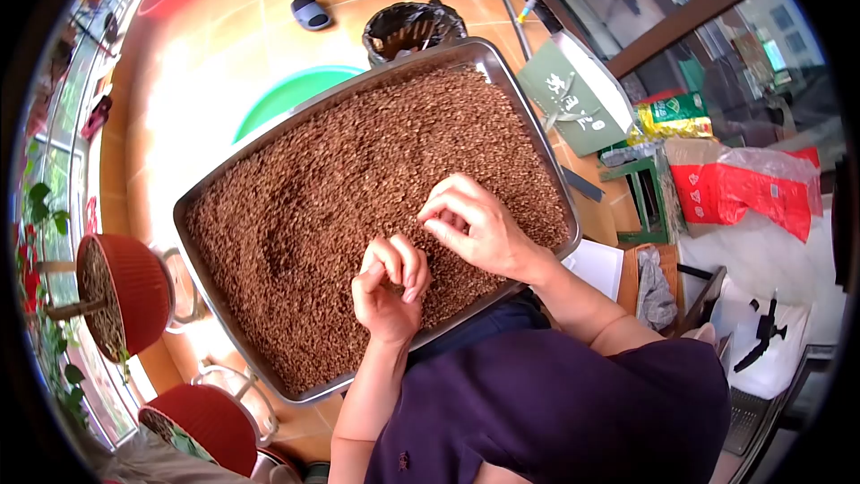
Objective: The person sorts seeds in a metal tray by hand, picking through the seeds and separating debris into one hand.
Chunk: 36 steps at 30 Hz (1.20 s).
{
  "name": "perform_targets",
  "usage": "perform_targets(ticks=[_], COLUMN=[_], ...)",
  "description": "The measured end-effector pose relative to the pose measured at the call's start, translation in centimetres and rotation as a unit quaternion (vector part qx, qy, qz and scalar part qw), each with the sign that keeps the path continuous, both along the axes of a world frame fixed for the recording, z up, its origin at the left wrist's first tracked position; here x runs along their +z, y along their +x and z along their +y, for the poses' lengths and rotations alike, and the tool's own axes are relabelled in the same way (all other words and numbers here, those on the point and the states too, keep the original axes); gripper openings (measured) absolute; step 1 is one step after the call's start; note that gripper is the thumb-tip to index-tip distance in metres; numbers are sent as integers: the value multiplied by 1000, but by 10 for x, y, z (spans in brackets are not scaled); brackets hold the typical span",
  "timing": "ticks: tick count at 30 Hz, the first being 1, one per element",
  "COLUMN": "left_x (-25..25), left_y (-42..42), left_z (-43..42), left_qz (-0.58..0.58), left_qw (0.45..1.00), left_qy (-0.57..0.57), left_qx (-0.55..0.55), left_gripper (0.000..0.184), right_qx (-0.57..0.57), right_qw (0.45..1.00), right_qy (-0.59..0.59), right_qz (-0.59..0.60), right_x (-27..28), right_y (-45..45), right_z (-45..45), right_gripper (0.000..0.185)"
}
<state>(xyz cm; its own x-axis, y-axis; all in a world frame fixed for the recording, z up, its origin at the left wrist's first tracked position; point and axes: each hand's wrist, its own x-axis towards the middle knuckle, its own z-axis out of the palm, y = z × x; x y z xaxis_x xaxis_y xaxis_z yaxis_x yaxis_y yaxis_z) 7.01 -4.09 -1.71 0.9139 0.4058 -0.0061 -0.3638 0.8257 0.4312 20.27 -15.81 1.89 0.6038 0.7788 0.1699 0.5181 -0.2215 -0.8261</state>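
A large metal tray (184,242) rests at my lap, spread with small brown husk-like grains (349,179). Over the near part of the grains is my left hand (391,291), its fingers curled in toward the palm and thumb; whatever they may hold is too small to make out. My right hand (475,229) hovers just to the right and a little farther away. Its thumb and fingertips are pinched together, and I cannot see what lies between them. The two hands are close but apart. A shallow hollow shows in the grains on the left side.
Beyond the tray are a green basin (291,94) and a black-lined bin (417,27). Another person's slippered foot (312,15) is farther back. Potted plants in red pots (148,296) line the left. A green box (578,94) and red-and-clear bag (743,188) sit right.
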Motion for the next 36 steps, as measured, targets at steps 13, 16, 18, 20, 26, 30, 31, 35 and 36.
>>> perform_targets(ticks=[13,16,18,20,26,30,31,35,36], left_x=[7,0,6,4,1,2,3,-2,-2], left_y=[-1,-5,-7,-8,-8,-7,-7,-5,-4], left_z=[0,-2,-5,-6,-3,-3,-3,-7,-8], left_qz=[-41,-87,-95,-107,-114,-79,-63,-24,-2], left_qw=[970,945,935,927,920,923,923,931,935], left_qy=[-111,-80,-57,-55,-89,-99,-98,-127,-141], left_qx=[-214,-304,-337,-355,-365,-364,-366,-340,-326], left_gripper=[32,34,37,36,40,40,39,48,52], right_qx=[-195,-49,47,84,-139,-234,-246,-254,-264], right_qw=[943,989,998,993,983,969,968,957,951], right_qy=[-137,-44,20,74,121,69,49,-65,-84], right_qz=[-231,-131,-46,-49,25,34,26,-127,-137], right_x=[-42,-38,-27,-20,-10,-13,-13,-20,-20], right_y=[21,-3,-12,-11,29,50,52,58,59], right_z=[-22,15,30,35,9,-23,-28,-39,-41], right_gripper=[50,56,58,57,22,17,16,12,12])
